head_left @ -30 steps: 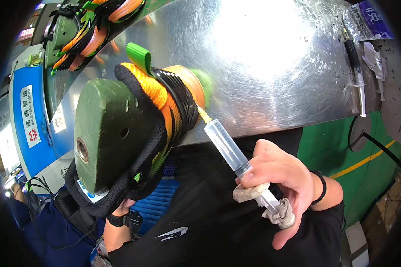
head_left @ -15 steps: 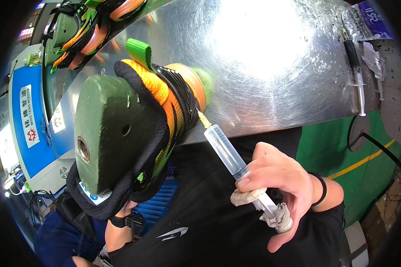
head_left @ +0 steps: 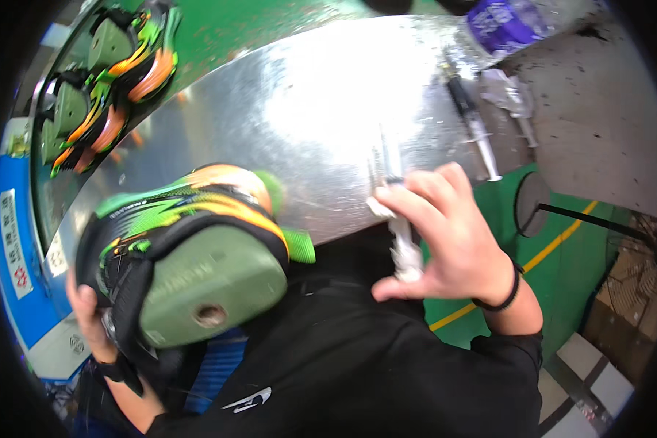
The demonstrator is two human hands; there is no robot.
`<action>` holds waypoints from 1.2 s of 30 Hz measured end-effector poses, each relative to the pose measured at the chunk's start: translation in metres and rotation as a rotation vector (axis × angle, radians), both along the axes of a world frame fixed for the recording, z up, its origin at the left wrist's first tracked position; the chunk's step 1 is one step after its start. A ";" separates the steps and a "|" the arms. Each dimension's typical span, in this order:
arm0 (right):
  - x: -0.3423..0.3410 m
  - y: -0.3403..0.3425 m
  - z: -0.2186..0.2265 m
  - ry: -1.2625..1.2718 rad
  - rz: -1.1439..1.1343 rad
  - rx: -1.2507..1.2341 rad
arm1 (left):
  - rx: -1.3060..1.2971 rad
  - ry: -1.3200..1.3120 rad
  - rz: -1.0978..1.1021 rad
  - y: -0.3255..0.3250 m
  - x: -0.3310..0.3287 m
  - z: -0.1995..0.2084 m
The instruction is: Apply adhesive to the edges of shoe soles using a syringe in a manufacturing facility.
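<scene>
My left hand (head_left: 91, 321) grips a black, green and orange shoe (head_left: 160, 212) at its left end, fingers partly hidden behind it. A green shoe last (head_left: 219, 281) with a round metal-rimmed hole fills the shoe opening, and a green pull tab (head_left: 299, 247) sticks out at the right. My right hand (head_left: 445, 226) is closed around a clear syringe (head_left: 392, 164), smeared by motion, that points away over the metal tabletop (head_left: 328, 197). Whitish wrapping (head_left: 405, 255) covers the syringe's flange and plunger end. The thumb lies by the plunger end.
More shoes on lasts (head_left: 109, 109) stand in a row at the far left, beside a blue and white machine (head_left: 22, 233). On the table's right lie a dark-filled syringe (head_left: 471, 120), another wrapped syringe (head_left: 515, 106) and a purple package (head_left: 504, 29). A black round disc on an arm (head_left: 533, 204) stands at the right.
The shoe has turned, its pull tab now pointing right, and moved down toward me. My right hand has drawn the syringe tip away from the shoe and swung it upright, over the table.
</scene>
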State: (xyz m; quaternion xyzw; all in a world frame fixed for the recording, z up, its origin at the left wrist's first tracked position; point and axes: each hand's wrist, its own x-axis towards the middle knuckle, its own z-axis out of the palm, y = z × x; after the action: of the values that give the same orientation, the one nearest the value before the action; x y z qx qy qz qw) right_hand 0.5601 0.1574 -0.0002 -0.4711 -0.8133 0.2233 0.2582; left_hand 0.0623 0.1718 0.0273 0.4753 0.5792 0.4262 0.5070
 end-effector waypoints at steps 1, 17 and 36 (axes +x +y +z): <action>0.000 0.004 -0.001 -0.079 -0.019 -0.021 | 0.086 -0.091 -0.090 0.023 0.014 0.006; 0.083 0.030 0.021 -0.486 -0.071 -0.126 | 0.246 -0.580 -0.099 0.084 0.123 0.007; 0.078 -0.020 0.052 -0.318 -0.029 -0.404 | 0.171 -0.687 -0.234 0.073 0.111 -0.010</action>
State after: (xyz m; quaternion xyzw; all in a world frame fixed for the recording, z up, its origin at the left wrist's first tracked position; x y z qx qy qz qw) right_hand 0.6385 0.1371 0.0520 -0.5539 -0.7757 0.3008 0.0310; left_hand 0.1729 0.2452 0.0171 0.4080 0.2795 0.5468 0.6756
